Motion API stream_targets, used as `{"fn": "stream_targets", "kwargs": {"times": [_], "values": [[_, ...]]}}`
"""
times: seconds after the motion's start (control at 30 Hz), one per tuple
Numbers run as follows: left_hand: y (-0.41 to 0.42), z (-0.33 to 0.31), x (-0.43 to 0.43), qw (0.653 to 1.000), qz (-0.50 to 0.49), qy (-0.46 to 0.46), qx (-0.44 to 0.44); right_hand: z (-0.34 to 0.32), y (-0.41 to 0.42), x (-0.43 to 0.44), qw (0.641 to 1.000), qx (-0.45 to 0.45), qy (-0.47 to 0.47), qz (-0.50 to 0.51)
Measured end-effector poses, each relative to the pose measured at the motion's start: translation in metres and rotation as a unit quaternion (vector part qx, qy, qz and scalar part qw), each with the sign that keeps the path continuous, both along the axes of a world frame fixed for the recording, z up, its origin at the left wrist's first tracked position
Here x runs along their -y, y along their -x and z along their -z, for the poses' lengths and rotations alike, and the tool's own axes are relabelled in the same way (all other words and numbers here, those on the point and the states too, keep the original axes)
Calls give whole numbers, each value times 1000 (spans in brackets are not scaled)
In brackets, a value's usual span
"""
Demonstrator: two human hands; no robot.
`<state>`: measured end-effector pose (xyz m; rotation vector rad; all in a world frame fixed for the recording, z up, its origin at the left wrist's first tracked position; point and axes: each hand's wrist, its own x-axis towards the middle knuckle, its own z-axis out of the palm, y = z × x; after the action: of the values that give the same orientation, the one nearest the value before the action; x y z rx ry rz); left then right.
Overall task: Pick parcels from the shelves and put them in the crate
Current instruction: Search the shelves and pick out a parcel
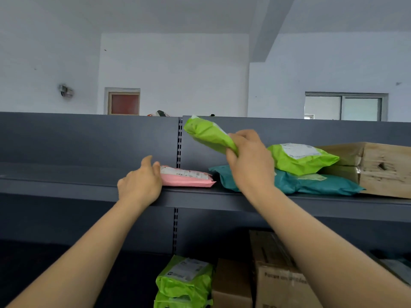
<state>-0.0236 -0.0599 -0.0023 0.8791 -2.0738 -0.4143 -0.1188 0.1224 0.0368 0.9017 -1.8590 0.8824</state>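
Note:
My right hand (pixel 250 160) grips one end of a lime-green parcel (pixel 208 134) and holds it tilted in the air above the top shelf (pixel 66 181). My left hand (pixel 141 182) is open at the left end of a flat pink parcel (pixel 189 177) lying on that shelf, fingertips touching or almost touching it. Behind my right hand lies a teal parcel (pixel 311 183) with a second lime-green parcel (pixel 302 158) on top. No crate is in view.
A taped cardboard box (pixel 382 167) fills the shelf's right end. On the lower shelf sit stacked lime-green parcels (pixel 184 283) and brown cardboard boxes (pixel 275 276). A slotted upright (pixel 179 143) divides the dark grey back panel.

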Motion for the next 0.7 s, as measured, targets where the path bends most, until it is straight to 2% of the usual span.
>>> {"fn": "stream_targets", "kwargs": {"times": [0.07, 0.13, 0.2, 0.3, 0.4, 0.5, 0.63, 0.7], "values": [[-3, -1, 0, 991, 39, -32, -124, 8, -4, 20, 995, 1, -92, 24], [-7, -5, -2, 967, 86, -34, -238, 19, -8, 33, 982, 5, -191, 7], [-11, -7, -4, 958, 111, 46, -262, 29, -10, 37, 966, 15, -259, -21], [-8, -6, -10, 956, 138, 182, -184, 30, -12, 31, 962, 2, -270, -36], [2, -6, -19, 961, 121, 232, -87, 23, -11, 13, 967, -29, -249, -51], [9, -7, -26, 962, 94, 253, -32, 12, 2, -20, 972, -35, -225, -49], [11, -10, -31, 971, 121, 205, 7, 3, 44, -67, 955, 78, -287, -1], [10, -11, -32, 974, 137, 181, 20, 5, 56, -79, 944, 130, -302, -10]]}}
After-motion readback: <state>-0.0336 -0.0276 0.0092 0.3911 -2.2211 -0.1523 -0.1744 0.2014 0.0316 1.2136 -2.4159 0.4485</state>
